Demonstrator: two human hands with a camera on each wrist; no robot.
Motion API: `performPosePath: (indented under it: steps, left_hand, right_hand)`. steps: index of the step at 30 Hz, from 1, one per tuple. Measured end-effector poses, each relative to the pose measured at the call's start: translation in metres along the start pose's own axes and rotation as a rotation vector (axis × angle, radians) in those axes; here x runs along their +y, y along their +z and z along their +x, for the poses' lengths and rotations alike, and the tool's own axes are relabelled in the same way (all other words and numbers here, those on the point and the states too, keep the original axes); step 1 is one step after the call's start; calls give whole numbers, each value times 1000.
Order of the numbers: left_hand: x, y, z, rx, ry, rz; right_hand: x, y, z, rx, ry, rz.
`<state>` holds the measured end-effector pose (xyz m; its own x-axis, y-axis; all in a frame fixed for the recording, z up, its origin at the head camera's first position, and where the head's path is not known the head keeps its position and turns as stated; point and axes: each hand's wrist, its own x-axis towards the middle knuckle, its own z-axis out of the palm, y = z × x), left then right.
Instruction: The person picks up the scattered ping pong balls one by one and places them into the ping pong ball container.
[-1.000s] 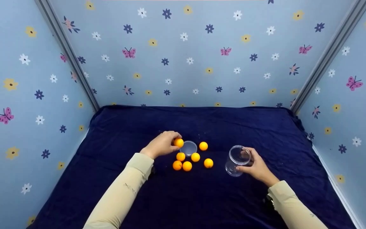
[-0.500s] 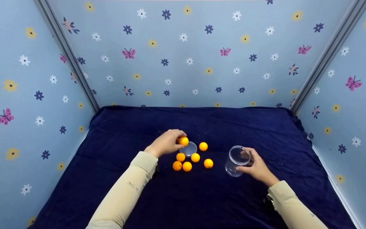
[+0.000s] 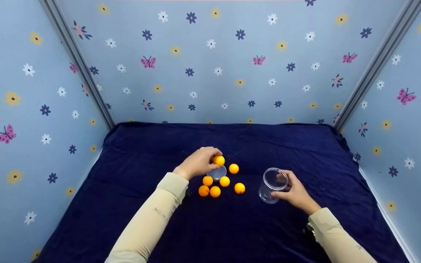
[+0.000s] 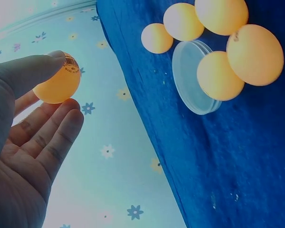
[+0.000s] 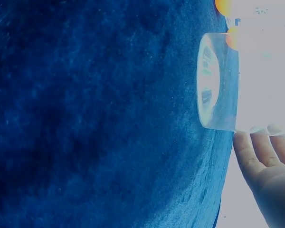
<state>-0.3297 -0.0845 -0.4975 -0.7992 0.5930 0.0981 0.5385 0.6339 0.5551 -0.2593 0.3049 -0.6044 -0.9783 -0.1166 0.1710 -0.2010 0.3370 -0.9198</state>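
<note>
My left hand (image 3: 199,162) pinches an orange ball (image 3: 218,160) between thumb and fingertips, lifted just above a clear round lid (image 3: 217,172) lying on the dark blue cloth (image 3: 159,146). In the left wrist view the same orange ball (image 4: 57,84) sits at my fingertips (image 4: 66,116), with the clear lid (image 4: 190,78) and loose orange balls (image 4: 254,54) below. Several orange balls (image 3: 224,181) lie around the lid. My right hand (image 3: 294,191) grips a clear plastic jar (image 3: 272,184), tilted with its mouth toward the balls. The right wrist view shows the jar (image 5: 218,90) held by my fingers (image 5: 261,147).
Blue walls printed with flowers and butterflies (image 3: 214,65) close in the cloth on the left, back and right. Metal corner posts (image 3: 75,62) stand at the back corners. Bare cloth lies behind the balls and toward the front edge.
My left hand has carried the orange ball to the right and slightly up, from the lid's left edge to over it. The right hand and jar have stayed in place.
</note>
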Motion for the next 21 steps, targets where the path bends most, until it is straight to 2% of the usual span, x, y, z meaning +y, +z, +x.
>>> performPosePath:
  steps: [7, 21]
  left_hand:
    - [9, 3, 8, 10, 32, 1]
    - [23, 7, 20, 16, 64, 11]
  right_hand:
    - [0, 1, -2, 4, -43, -7]
    - [2, 0, 1, -4, -8, -9]
